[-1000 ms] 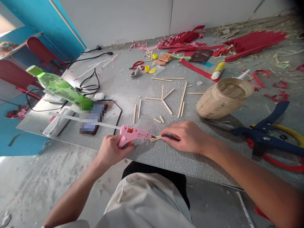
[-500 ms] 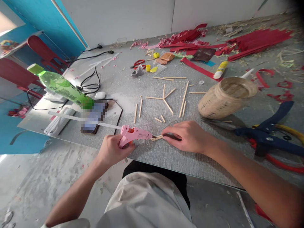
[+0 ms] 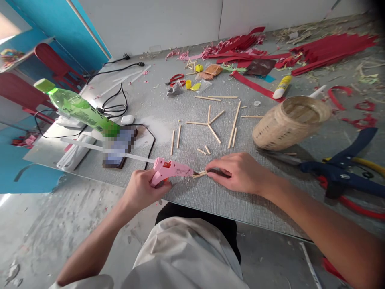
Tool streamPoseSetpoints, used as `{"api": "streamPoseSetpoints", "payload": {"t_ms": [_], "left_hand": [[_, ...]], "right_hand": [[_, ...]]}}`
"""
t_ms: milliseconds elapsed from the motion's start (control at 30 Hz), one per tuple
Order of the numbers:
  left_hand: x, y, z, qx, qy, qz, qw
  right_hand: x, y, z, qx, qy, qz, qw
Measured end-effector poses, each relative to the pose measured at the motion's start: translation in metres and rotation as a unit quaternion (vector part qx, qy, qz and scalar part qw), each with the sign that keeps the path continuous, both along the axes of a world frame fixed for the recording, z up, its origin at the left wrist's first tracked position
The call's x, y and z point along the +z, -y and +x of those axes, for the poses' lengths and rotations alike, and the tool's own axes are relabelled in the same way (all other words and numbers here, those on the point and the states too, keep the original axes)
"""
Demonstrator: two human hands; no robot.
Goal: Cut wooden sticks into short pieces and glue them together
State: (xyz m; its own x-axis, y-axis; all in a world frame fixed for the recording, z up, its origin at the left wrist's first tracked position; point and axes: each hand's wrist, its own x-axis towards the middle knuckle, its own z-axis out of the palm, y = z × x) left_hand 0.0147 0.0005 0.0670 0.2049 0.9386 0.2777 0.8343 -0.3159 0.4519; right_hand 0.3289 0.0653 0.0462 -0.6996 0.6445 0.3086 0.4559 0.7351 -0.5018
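Note:
My left hand [image 3: 143, 186] is wrapped round the handle of a pink hot glue gun [image 3: 172, 170], with a long clear glue stick [image 3: 136, 158] poking out of its back. The gun's nozzle is at a short wooden stick [image 3: 199, 174] low over the table's near edge. My right hand [image 3: 233, 172] pinches that stick's other end between thumb and fingers. Whether the nozzle touches the wood I cannot tell. Just beyond, several thin sticks [image 3: 208, 124] lie joined or laid as a branching figure. Two short pieces [image 3: 207, 149] rest in front of it.
On the right stand a brown jar [image 3: 285, 126] and blue-handled pruning shears [image 3: 339, 168]. A glue tube [image 3: 282, 87], red paper strips [image 3: 333, 52] and red scissors [image 3: 177, 79] lie farther back. A green bottle [image 3: 81, 108] leans above a phone [image 3: 120, 148] at left.
Both hands, the glue gun and the stick stay almost in place. The view shifts very slightly, with the right-hand objects a little farther right.

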Motion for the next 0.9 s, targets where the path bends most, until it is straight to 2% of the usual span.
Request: {"api": "streamPoseSetpoints", "payload": {"t_ms": [900], "left_hand": [[-0.0009,0.0050,-0.0064,0.015,0.001,-0.014,1.000]], "right_hand": [[0.0014,-0.0002,-0.0001,-0.003,0.007,-0.010,1.000]]}}
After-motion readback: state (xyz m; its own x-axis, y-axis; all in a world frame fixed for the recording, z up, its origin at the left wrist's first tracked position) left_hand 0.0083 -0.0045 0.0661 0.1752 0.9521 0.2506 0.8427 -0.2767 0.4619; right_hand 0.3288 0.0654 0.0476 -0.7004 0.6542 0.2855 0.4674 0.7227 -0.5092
